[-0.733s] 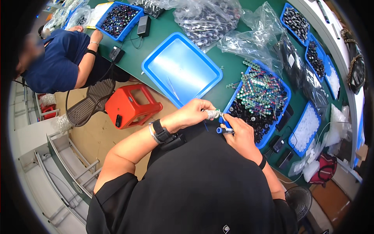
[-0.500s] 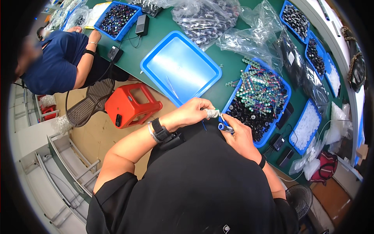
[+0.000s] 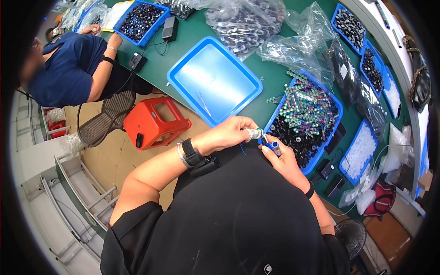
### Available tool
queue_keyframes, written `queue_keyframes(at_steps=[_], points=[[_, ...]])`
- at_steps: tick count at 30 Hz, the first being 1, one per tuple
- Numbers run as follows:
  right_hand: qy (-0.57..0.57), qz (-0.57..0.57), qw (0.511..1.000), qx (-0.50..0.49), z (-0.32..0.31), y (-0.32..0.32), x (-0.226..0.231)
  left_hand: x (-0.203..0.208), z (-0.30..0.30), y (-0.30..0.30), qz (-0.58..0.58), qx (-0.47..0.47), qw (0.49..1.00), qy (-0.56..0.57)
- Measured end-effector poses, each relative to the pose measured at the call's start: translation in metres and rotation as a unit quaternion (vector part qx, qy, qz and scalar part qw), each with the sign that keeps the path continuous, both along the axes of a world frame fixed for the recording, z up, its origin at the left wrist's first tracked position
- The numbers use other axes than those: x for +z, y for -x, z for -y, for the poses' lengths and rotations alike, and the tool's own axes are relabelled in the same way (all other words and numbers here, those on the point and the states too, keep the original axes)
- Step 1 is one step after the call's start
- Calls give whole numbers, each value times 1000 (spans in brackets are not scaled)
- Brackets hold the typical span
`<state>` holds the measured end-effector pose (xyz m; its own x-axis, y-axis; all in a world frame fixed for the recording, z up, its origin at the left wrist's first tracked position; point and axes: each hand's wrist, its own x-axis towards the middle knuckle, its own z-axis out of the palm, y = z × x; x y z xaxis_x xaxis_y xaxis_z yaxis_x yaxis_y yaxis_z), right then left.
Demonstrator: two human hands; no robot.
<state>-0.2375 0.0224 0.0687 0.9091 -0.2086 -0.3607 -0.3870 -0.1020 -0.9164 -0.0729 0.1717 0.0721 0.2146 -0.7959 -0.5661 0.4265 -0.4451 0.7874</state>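
My left hand (image 3: 231, 134) is closed in a pinch above my lap, just in front of the blue tray. White wrapping covers one fingertip. A small green piece (image 3: 260, 131) shows at its fingertips, and a thin blue wire (image 3: 242, 149) hangs below them. Close beside it, my right hand (image 3: 283, 158) is wrapped around a blue-handled tool (image 3: 276, 147) that looks like small pliers. Its metal tip points at the green piece. Fingers hide most of both things.
The blue tray (image 3: 172, 75) holds a few thin strands. To its right, another blue tray (image 3: 339, 110) is heaped with green wired strips and black parts. A bin of white pieces (image 3: 359, 151), plastic bags (image 3: 245, 27), a red stool (image 3: 144, 123) and a co-worker (image 3: 68, 68) surround the spot.
The right hand has turned the blue-handled tool, so its handle end stands higher and further right. Both hands remain close together, and the view has shifted slightly.
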Motion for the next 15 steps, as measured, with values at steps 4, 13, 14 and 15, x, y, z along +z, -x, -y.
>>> queue_keyframes(at_steps=[4,13,14,15], points=[[-14,11,1000,-4,0,0,-3,0,0,2,-5,10,1000,-7],[-44,-10,999,-17,0,0,-4,-3,0,2,0,22,1000,-8],[-55,-12,998,-20,0,0,-4,-4,0,2,0,21,1000,-8],[-66,-19,997,-20,1,0,-4,-4,0,2,-2,19,1000,-7]])
